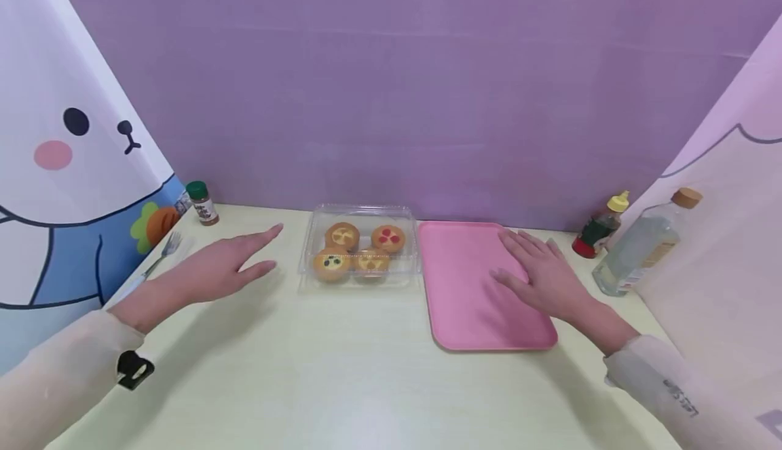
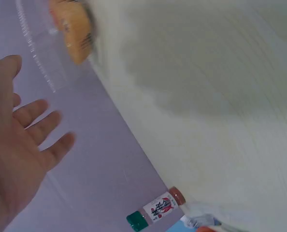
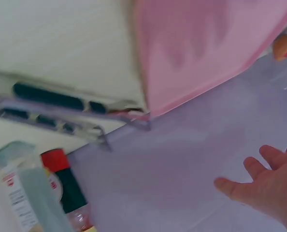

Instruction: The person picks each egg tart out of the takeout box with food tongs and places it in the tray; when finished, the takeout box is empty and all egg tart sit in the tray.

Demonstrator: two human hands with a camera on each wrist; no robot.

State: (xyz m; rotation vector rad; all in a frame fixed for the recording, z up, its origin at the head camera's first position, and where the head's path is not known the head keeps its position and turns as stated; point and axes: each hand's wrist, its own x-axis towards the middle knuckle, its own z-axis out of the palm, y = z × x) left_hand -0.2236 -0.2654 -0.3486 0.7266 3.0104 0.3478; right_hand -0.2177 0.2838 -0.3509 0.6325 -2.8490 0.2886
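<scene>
My left hand (image 1: 222,267) hovers over the table at left, fingers extended, holding nothing. To its right sits a clear plastic box (image 1: 360,212) with several small round tarts (image 1: 332,264) inside; its lid appears lowered over them. A flat pink tray (image 1: 467,301) lies beside the box. Over the tray's right part hangs my right hand (image 1: 540,277), fingers straight, casting a shadow on it. In the right wrist view, a metal utensil with dark green grips (image 3: 49,96) lies beside the tray, blurred; the head view hides it behind my right hand and arm.
A green-capped spice jar (image 1: 203,203) stands at the back left, and a fork (image 1: 161,255) lies along the left edge. At right are a small yellow-capped bottle (image 1: 599,227) and a clear bottle with a brown stopper (image 1: 641,250). A purple backdrop (image 1: 391,97) rises behind the table.
</scene>
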